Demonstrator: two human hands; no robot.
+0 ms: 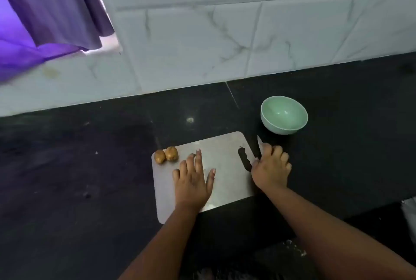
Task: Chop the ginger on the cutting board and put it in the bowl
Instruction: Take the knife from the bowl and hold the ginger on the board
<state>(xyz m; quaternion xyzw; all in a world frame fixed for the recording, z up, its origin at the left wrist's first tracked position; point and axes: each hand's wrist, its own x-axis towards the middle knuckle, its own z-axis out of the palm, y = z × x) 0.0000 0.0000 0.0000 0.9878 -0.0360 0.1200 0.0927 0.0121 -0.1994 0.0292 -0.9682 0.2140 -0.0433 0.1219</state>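
A dark, nearly black stone table (90, 167) fills the lower part of the view, dull and faintly speckled, with a thin pale seam (231, 97) running across it. Behind it rises a wall (225, 32) of large white tiles with grey marble veining. At the upper left hangs a purple curtain (45, 9), lit bright violet along its left edge

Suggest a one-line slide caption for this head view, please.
Left hand flat on the grey cutting board, right hand gripping a knife, two brown ginger pieces uncut, green bowl empty.
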